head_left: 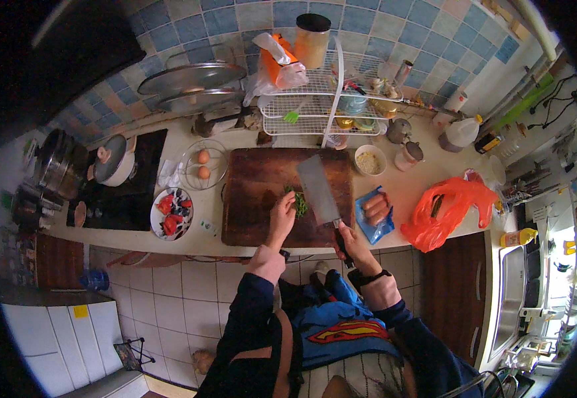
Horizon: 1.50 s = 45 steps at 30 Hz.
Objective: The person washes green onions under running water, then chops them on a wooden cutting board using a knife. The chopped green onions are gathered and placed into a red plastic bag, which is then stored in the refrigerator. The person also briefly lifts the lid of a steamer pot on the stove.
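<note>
My right hand (355,245) is closed around the dark handle of a cleaver (318,189), whose broad blade is over the right half of a dark wooden cutting board (253,199). Chopped green herbs (300,204) lie in a small pile left of the blade. My left hand (283,214) is at the pile's left edge, fingertips bent down against the greens; whether it grips any is not clear. A bowl of cut tomatoes (170,226) stands left of the board, and a blue packet of sausages (375,216) lies at its right.
Two eggs (203,157) rest on a wire rack behind the tomato bowl. A pot (114,161) is on the black stove. Right of the board are a bowl of minced food (369,160) and a red plastic bag (425,224). A white wire shelf (298,127) stands behind the board.
</note>
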Each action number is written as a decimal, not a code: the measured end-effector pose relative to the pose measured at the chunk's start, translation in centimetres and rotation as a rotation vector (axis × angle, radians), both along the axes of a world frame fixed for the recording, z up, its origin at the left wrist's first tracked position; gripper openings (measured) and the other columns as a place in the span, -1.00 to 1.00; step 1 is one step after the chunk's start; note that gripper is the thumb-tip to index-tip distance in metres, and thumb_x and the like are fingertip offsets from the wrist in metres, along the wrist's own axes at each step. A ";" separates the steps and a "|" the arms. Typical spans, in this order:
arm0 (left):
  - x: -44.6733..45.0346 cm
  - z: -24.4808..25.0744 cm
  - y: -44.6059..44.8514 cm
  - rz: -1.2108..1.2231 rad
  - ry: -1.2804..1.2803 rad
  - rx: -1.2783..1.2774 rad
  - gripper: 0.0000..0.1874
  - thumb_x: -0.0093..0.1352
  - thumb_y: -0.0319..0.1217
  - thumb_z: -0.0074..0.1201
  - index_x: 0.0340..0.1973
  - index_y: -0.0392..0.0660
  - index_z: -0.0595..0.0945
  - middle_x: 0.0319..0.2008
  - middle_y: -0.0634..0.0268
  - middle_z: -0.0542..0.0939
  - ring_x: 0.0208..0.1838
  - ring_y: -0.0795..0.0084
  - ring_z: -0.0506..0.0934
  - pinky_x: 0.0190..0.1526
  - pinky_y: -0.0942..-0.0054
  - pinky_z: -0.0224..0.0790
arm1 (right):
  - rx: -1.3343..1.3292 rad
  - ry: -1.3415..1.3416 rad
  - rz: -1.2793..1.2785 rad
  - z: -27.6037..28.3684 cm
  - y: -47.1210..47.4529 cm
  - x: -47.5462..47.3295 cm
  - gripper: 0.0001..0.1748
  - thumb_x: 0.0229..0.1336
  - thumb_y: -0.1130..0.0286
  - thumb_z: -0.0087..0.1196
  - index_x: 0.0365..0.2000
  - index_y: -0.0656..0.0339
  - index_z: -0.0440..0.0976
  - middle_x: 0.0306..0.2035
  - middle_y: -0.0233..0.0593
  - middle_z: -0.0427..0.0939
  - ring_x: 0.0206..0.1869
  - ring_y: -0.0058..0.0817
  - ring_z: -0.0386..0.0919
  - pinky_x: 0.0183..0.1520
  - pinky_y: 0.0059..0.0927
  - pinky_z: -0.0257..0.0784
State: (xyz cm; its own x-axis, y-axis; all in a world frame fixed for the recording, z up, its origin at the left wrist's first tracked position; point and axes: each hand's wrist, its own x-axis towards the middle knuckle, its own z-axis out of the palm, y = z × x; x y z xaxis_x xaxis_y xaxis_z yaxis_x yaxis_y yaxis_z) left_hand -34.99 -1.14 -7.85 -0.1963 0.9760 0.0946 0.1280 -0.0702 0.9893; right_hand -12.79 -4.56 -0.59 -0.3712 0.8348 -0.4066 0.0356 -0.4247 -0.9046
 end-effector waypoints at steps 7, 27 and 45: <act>-3.7 3.2 -2.8 0.052 0.001 0.132 -0.40 0.13 -0.83 -0.30 0.10 -0.24 0.41 0.13 0.13 0.42 0.21 0.31 0.41 0.24 0.39 0.22 | 0.892 -0.756 0.051 0.6 -0.3 2.0 -0.61 0.24 0.04 -0.01 -0.33 0.21 0.41 -0.63 -0.13 0.50 -0.57 -0.17 0.53 -0.54 -0.25 0.40; -2.8 5.9 1.5 -0.148 0.539 0.013 -0.51 0.19 -0.75 -0.17 0.04 -0.22 0.50 -0.02 0.09 0.50 0.06 0.15 0.48 0.13 0.34 0.30 | 1.002 -1.014 0.373 1.8 0.6 4.6 -0.55 -0.05 0.01 0.21 -0.22 0.08 0.47 -0.43 -0.14 0.54 -0.43 -0.16 0.55 -0.46 -0.23 0.44; -4.4 6.2 -4.5 -0.202 -0.712 0.024 -0.46 0.44 -0.20 -0.07 0.25 -0.20 0.29 0.14 0.02 0.42 0.25 0.11 0.35 0.33 0.19 0.09 | 0.898 -1.118 0.010 -7.8 9.7 -0.1 -0.65 -0.09 0.29 0.23 -0.22 0.13 0.51 -0.16 -0.10 0.45 -0.04 -0.08 0.41 -0.13 -0.12 0.44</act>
State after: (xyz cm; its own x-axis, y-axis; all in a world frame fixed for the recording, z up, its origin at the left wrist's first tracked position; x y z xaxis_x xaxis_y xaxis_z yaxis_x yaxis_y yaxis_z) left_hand -39.36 -5.63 -1.68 -0.0345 0.9989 0.0332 -0.5617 -0.0469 0.8260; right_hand -12.92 5.16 -8.40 -0.2212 0.9602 0.1706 0.8944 0.2695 -0.3570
